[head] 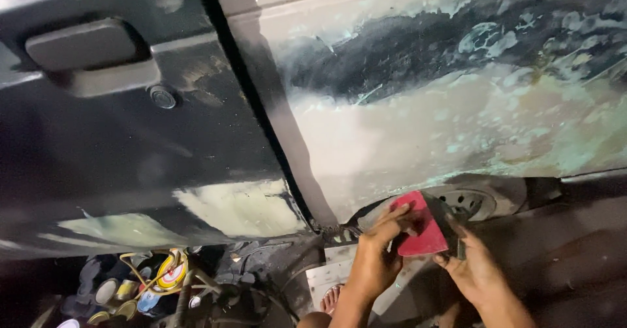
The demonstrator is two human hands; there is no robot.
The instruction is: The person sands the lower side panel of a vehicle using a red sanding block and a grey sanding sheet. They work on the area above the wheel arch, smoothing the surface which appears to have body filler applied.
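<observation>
My left hand (377, 249) grips the left edge of a red flat spreader (421, 227), thumb on top. My right hand (475, 269) holds a dark narrow blade (447, 220) that lies across the spreader's right side. Both hands are low in the view, in front of the wheel arch of a dark car. Above them the rear body panel (424, 125) is sanded and covered with pale filler patches.
The car door (117, 138) at left has a handle (85, 47), a key lock (162, 97) and pale filler patches near its lower edge. Several small paint tins (140, 289) crowd the ground at lower left. A wheel hub (467, 202) shows behind the hands. A bare foot (332, 298) is below.
</observation>
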